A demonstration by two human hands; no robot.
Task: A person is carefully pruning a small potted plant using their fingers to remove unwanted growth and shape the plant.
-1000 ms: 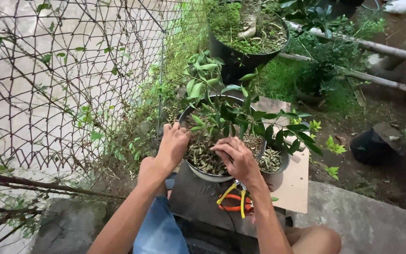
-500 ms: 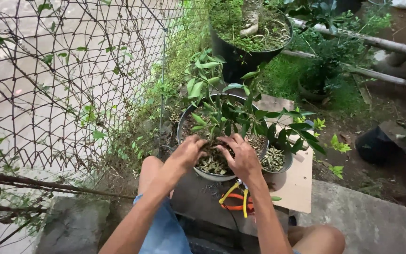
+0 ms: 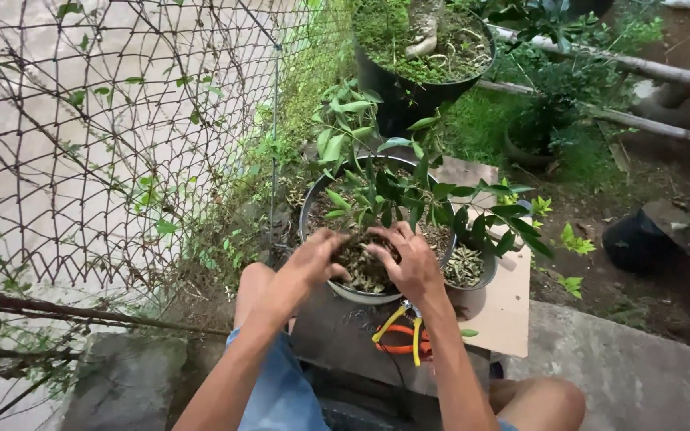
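A round dark pot (image 3: pixel 311 209) holds a small leafy plant (image 3: pixel 409 195) and a layer of dry leaf litter (image 3: pixel 365 271). Both hands are over its near side. My left hand (image 3: pixel 317 257) and my right hand (image 3: pixel 410 259) cup a clump of the dry litter between them, fingers curled into it. A smaller bowl (image 3: pixel 473 275) with more dry bits sits against the pot's right side. Pliers with orange and yellow handles (image 3: pixel 397 335) lie just below my right wrist.
The pot stands on a grey slab (image 3: pixel 337 335) beside a cardboard sheet (image 3: pixel 509 307). A wire mesh fence (image 3: pixel 121 136) runs along the left. A large black planter (image 3: pixel 409 72) stands behind; bamboo poles (image 3: pixel 640 76) and a black pot (image 3: pixel 632 243) lie right.
My left hand left the pot's rim and moved right into the litter. Both hands came together over the near side of the pot and closed on a clump.
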